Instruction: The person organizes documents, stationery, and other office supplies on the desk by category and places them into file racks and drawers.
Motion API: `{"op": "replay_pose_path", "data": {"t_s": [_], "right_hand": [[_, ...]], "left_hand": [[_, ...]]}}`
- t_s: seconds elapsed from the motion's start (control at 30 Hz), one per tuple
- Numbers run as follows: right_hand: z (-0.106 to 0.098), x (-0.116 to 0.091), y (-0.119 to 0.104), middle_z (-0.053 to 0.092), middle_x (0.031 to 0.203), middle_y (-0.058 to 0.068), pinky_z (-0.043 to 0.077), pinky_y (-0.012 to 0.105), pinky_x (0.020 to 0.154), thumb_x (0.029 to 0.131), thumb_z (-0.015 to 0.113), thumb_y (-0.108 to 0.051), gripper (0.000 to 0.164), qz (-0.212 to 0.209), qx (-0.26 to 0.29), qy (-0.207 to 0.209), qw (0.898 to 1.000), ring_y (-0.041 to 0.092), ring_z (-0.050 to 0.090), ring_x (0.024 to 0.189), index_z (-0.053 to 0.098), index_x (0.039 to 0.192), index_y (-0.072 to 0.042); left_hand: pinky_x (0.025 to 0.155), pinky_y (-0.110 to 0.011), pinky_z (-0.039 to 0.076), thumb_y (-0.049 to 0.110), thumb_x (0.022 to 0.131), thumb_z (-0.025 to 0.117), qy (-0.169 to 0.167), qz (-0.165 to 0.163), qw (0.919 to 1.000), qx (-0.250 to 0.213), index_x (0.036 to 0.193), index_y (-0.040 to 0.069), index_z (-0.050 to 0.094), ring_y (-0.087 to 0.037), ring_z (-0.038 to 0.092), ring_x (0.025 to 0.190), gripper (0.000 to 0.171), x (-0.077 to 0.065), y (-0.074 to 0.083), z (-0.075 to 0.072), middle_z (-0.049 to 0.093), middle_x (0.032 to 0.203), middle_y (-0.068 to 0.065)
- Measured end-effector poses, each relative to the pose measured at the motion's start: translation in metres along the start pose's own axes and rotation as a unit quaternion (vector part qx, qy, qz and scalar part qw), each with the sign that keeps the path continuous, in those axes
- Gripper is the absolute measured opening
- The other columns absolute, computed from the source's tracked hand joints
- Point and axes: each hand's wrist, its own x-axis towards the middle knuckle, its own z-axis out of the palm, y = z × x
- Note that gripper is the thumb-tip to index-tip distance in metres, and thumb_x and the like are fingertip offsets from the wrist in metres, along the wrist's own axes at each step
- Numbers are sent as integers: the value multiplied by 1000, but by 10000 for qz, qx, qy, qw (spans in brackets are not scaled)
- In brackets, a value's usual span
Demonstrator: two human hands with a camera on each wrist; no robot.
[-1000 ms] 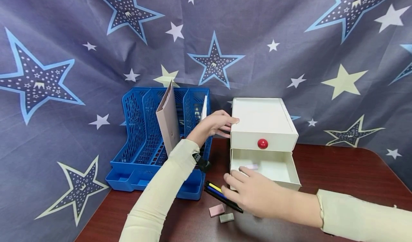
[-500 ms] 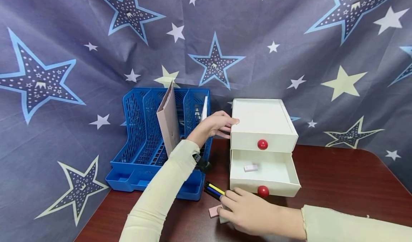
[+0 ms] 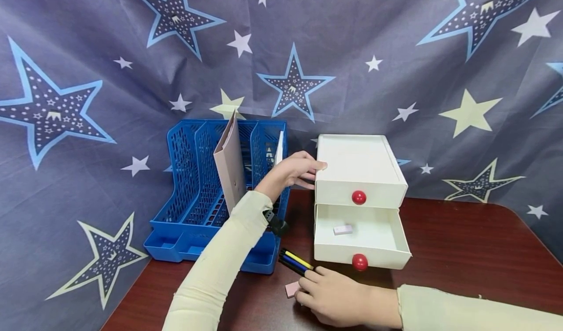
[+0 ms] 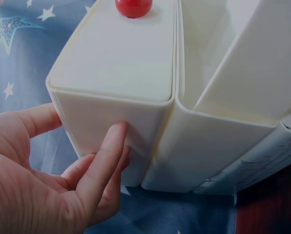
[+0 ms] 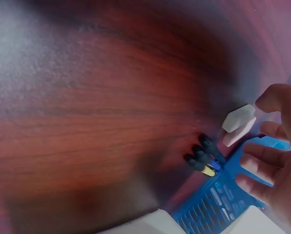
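Note:
My left hand [image 3: 299,169] rests on the left side of a white two-drawer desktop box [image 3: 360,157], its thumb over the top edge. In the left wrist view, the fingers [image 4: 106,153] press on the box's side wall. The lower drawer [image 3: 374,256] stands pulled out with a pale lilac eraser [image 3: 342,230] inside. My right hand [image 3: 332,297] is low over the table, fingers spread and holding nothing. By its thumb lie a grey-green eraser [image 5: 239,118], mostly hidden in the head view, and a pink eraser [image 3: 292,289]. Several black-capped pens [image 3: 293,261] lie just beyond.
To the left stands a blue file rack [image 3: 182,174] with a beige folder [image 3: 230,167] upright in it and small front trays. A red knob [image 3: 359,262] juts from the lower drawer. The brown table [image 3: 462,243] meets a star-patterned cloth [image 3: 352,77] behind.
My right hand has moved down and left from in front of the open drawer to the erasers, uncovering the lilac eraser and lower knob. The left hand has stayed put.

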Motion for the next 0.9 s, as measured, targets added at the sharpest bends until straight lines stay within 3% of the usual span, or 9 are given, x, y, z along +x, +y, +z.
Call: {"op": "replay_pose_path", "data": {"t_s": [0.1,0.3,0.67,0.9], "right_hand": [[4,-1,0,58,94,-8,43,22,71,91,66,-32,19,36,-44,-10,10000,9,55,91,63,107,-22],[11,-2,-1,60,94,-8,45,23,70,91,66,-31,17,36,-99,-91,9999,10,56,91,63,105,-23],[11,-1,-2,59,93,-9,42,21,68,89,68,-28,19,-39,-100,-219,9997,8,53,89,61,105,-22],[9,-1,-3,60,92,-9,44,20,67,95,66,-29,14,-40,147,-323,9994,8,54,89,62,107,-23]], "left_hand": [[79,-39,65,26,97,72,-6,-13,10000,-12,113,8,49,-27,66,103,33,-1,0,0,59,120,-16],[90,-46,62,26,96,72,-4,-18,10000,-62,113,9,49,-26,66,103,33,-1,1,0,59,119,-16],[96,-49,59,26,96,72,13,-44,9999,-114,113,9,48,-28,66,106,33,-2,2,0,60,120,-16],[99,-51,57,26,97,71,-22,-45,9998,-189,111,10,48,-28,65,105,32,-1,2,1,60,120,-16]]}}
